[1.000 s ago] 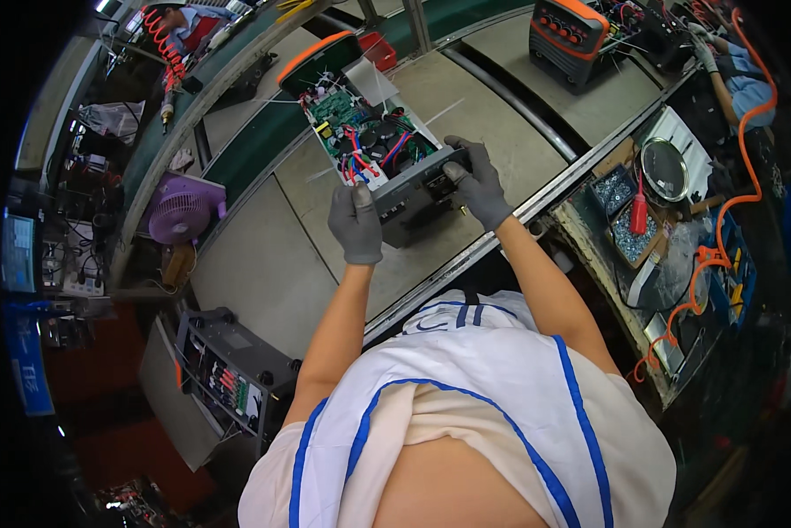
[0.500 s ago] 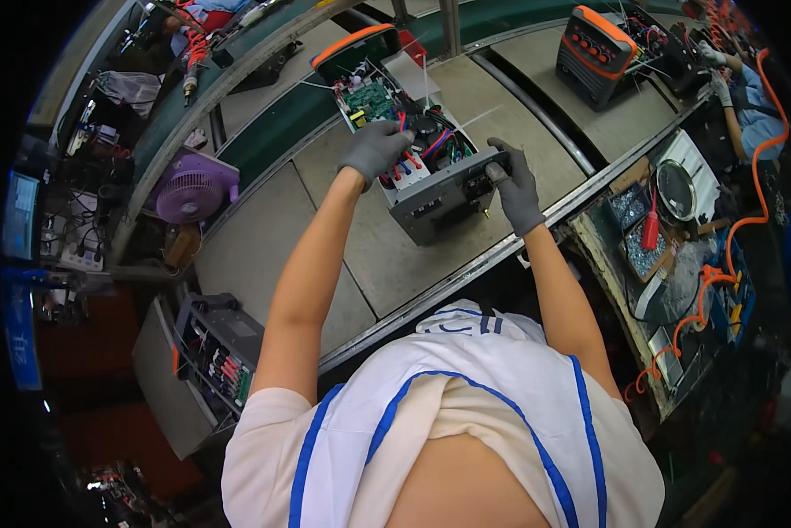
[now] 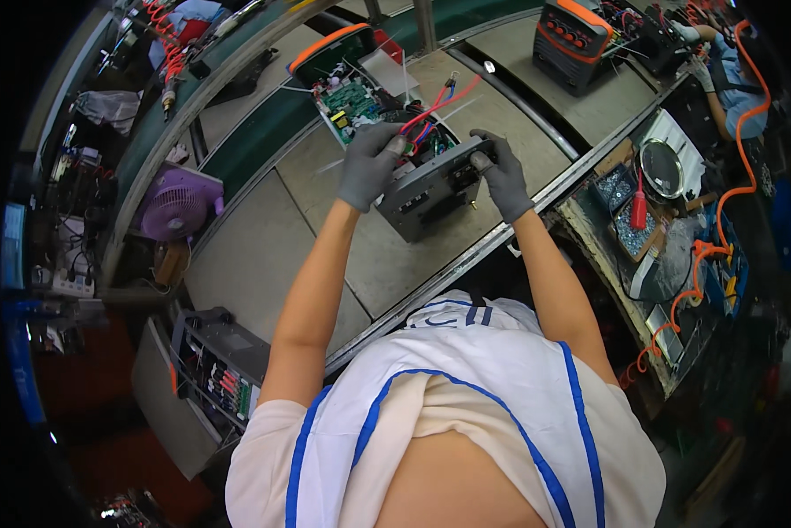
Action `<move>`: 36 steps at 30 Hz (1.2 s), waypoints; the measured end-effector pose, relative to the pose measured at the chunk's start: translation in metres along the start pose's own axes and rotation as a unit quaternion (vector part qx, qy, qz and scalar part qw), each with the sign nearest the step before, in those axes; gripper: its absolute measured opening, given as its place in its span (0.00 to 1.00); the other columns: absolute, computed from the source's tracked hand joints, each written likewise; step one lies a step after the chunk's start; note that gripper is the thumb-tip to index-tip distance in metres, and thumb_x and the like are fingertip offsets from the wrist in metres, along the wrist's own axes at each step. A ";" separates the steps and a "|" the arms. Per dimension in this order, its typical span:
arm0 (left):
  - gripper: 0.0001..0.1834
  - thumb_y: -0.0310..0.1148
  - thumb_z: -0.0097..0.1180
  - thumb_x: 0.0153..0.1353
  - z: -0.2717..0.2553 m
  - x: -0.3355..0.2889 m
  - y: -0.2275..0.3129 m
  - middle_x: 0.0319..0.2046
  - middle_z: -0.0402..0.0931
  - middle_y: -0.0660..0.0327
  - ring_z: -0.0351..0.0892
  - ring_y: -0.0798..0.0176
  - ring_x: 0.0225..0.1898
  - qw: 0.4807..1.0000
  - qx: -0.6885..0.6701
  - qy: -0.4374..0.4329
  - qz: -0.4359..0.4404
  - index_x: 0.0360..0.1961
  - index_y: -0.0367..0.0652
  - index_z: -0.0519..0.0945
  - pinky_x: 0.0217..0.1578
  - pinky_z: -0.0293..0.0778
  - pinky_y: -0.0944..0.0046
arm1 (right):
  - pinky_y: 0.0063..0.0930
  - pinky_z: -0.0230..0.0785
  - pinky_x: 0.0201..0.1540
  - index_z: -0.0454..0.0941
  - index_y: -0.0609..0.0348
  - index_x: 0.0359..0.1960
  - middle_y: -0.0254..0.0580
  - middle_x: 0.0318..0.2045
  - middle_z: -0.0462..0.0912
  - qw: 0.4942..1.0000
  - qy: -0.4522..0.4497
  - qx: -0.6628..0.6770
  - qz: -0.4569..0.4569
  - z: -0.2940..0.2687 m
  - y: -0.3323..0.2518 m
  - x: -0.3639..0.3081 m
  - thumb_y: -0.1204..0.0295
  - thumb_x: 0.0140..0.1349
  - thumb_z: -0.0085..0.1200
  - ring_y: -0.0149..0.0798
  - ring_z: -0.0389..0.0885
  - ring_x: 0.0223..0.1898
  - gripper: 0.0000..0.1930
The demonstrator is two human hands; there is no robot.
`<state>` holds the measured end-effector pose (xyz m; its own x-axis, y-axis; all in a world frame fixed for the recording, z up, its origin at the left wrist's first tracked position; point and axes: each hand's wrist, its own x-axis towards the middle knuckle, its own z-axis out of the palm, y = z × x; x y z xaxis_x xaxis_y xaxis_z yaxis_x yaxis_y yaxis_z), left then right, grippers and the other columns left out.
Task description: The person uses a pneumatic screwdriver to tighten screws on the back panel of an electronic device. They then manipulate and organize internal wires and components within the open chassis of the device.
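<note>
An uncovered electrical machine with an orange-topped panel stands on the workbench. Inside it are a green circuit board, wires and other parts. My left hand, in a grey glove, is closed at its near left side, thumb and fingers pinched at red wires. These rise out of the machine, with a loose dark end sticking up. My right hand, gloved too, grips the right end of the dark grey end panel, thumb on its outer face. That panel tilts toward me. The left fingertips are partly hidden.
Another orange-and-grey machine stands at the far right, near a co-worker's gloved hands. A side table holds screws, a red-handled tool and an orange coiled hose. A purple fan and an open machine are at left.
Red wires now stand up out of the machine beside my left hand, which has shifted slightly. My right hand keeps its hold on the end panel. The whole view has shifted slightly.
</note>
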<state>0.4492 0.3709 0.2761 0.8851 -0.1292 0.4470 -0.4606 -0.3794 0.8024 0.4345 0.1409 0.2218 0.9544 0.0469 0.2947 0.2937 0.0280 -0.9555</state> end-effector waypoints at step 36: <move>0.32 0.32 0.53 0.56 0.050 -0.026 0.091 0.55 0.68 0.48 0.67 0.56 0.56 0.980 0.197 -0.001 0.003 0.58 0.25 0.60 0.59 0.59 0.60 | 0.24 0.62 0.20 0.78 0.55 0.29 0.33 0.20 0.76 0.665 0.686 0.078 0.285 -0.514 -0.060 -0.450 0.64 0.54 0.55 0.28 0.70 0.18 0.09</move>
<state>0.3880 0.2940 0.3175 0.8833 -0.1341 0.4492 -0.4043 -0.7030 0.5851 0.0148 -0.3953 0.1401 0.0894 -0.8578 -0.5061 -0.0423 0.5044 -0.8624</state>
